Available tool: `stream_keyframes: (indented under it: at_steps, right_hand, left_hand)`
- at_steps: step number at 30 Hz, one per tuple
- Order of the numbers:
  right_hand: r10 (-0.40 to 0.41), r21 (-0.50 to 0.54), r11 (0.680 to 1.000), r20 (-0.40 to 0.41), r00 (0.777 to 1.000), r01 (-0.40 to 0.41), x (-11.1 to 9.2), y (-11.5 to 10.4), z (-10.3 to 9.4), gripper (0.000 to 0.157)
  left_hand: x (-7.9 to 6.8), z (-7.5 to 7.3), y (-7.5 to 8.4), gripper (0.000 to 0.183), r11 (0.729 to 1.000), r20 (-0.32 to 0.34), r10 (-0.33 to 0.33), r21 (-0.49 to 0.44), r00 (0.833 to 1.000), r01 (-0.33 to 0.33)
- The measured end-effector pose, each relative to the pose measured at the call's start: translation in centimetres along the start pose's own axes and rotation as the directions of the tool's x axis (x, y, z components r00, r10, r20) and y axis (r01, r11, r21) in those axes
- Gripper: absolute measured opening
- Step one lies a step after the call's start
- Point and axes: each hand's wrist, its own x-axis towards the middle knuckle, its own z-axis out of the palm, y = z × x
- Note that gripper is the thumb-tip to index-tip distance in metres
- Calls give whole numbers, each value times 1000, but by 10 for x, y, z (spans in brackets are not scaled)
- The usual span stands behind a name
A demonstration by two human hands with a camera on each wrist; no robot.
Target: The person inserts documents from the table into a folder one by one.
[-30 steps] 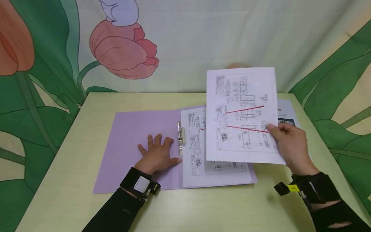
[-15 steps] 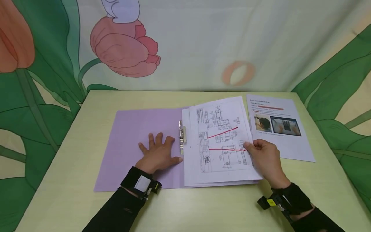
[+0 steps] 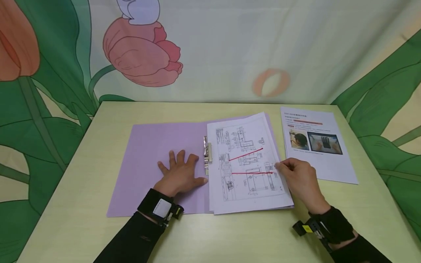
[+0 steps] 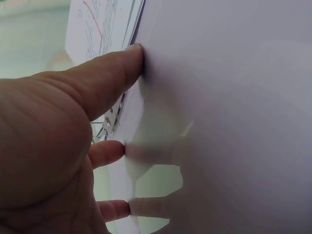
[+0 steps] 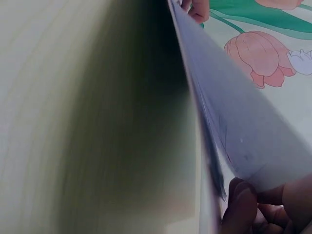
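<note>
A purple folder (image 3: 144,153) lies spread flat on the table, with a metal clip (image 3: 207,155) along its middle. My left hand (image 3: 179,175) rests on the bare left cover, fingers spread and straight, the thumb reaching toward the clip. In the left wrist view its fingertips (image 4: 114,152) touch the glossy purple surface. On the right half, a drawing sheet (image 3: 243,146) with two red lines sits slightly turned over other papers. My right hand (image 3: 300,180) pinches this sheet's right edge between thumb and fingers. In the right wrist view the sheet (image 5: 248,107) slants up from the papers beneath.
To the right of the folder, a printed page (image 3: 315,168) with two photos lies on the pale wooden table (image 3: 230,241). Behind the table's far edge hangs a curtain (image 3: 213,54) with flowers and leaves on it.
My right hand has brought the drawing sheet down and left onto the papers in the folder, uncovering the photo page. Lately the sheet slid slightly farther left and toward me. The left hand stays put.
</note>
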Motion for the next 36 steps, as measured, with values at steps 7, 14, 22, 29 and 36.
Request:
stream_keyframes:
  at_steps: [7,14,22,29,36]
  right_hand:
    - [36,4,999,11,999,-37,-1,-3,3,27]
    - [36,7,999,9,999,-36,1,-2,7,27]
    - [62,20,998,24,998,-62,1,-1,9,27]
    - [66,18,998,28,997,-67,1,0,12,26]
    - [58,10,998,12,998,-58,1,0,12,27]
  left_hand:
    - [2,2,0,84,1000,-6,-1,6,1000,1]
    - [3,3,-1,84,1000,-7,-1,4,1000,1]
    - [2,2,0,85,1000,-6,-9,2,1000,9]
    - [2,3,0,85,1000,-12,-7,7,1000,7]
    - [2,2,1,85,1000,-11,-8,9,1000,8]
